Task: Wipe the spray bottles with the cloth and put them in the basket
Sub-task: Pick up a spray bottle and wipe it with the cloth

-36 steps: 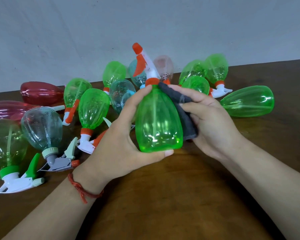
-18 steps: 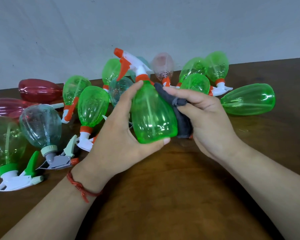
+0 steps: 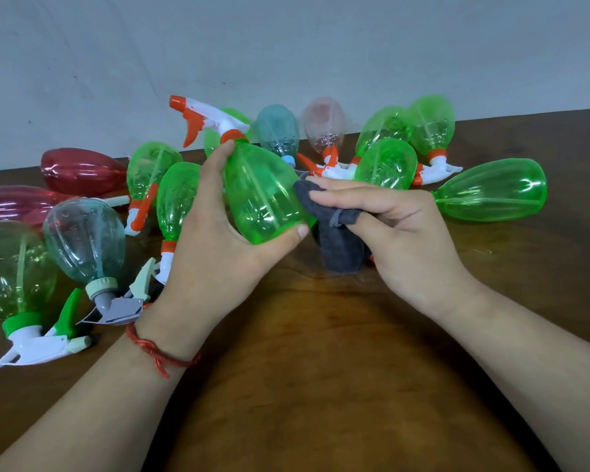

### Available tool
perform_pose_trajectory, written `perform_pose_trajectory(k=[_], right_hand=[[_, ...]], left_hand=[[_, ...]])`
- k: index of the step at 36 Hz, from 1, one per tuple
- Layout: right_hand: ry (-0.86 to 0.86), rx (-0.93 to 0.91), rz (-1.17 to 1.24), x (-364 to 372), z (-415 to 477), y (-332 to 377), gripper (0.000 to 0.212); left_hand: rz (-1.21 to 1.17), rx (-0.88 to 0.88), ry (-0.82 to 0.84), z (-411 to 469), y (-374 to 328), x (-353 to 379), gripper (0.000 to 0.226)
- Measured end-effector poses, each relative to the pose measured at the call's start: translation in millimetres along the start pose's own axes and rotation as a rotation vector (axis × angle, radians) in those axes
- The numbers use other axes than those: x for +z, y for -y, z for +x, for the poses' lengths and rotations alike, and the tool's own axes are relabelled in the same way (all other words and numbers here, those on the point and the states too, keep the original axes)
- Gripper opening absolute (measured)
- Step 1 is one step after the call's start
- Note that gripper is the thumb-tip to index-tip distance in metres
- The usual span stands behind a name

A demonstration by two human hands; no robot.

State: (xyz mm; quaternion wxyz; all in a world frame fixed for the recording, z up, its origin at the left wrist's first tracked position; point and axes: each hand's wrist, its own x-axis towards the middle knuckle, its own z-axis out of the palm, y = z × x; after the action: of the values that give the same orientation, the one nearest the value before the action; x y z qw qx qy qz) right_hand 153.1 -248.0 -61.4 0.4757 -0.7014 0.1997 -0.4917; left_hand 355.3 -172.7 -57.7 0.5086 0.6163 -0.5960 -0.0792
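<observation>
So my left hand (image 3: 212, 240) is wrapped round the green spray bottle (image 3: 263, 195), thumb under the base and a finger up by the orange collar. It's held off the table (image 3: 321, 386) with the nozzle tipped toward 10 o'clock. My right hand (image 3: 399, 233) pinches the dark grey cloth (image 3: 341, 247), which sits at 3 o'clock of the bottle. Its top edge is against the bottle's side and the rest hangs toward the wood. The other bottles (image 3: 385, 165) lie heaped from 9 round to 2 o'clock of my hands: red bottle (image 3: 82, 172) at 10, bluish bottle (image 3: 82, 240) with a grey trigger at 9, lone green bottle (image 3: 491, 192) on its side at 2. Red string bracelet (image 3: 157, 352) on my left wrist.
</observation>
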Motion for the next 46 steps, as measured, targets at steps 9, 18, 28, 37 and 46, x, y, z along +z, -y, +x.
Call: perform_pose_trajectory(k=[9, 18, 28, 37, 46], right_hand=[[-0.06, 0.056, 0.049, 2, 3, -5, 0.042], [-0.111, 0.169, 0.266, -2, 10, 0, 0.041], [-0.147, 0.297, 0.566, 0, 9, 4, 0.042], [-0.145, 0.138, 0.291, 0, 9, -2, 0.037], [-0.051, 0.051, 0.084, 2, 4, -2, 0.043]], left_hand=[[0.038, 0.089, 0.135, -5, -3, 3, 0.116], [0.072, 0.265, 0.267, -6, -5, 3, 0.115], [-0.111, 0.245, 0.361, -4, 2, 1, 0.124], [0.106, 0.422, 0.211, -2, 0, 4, 0.106], [-0.033, 0.142, 0.121, 0, 11, 5, 0.114]])
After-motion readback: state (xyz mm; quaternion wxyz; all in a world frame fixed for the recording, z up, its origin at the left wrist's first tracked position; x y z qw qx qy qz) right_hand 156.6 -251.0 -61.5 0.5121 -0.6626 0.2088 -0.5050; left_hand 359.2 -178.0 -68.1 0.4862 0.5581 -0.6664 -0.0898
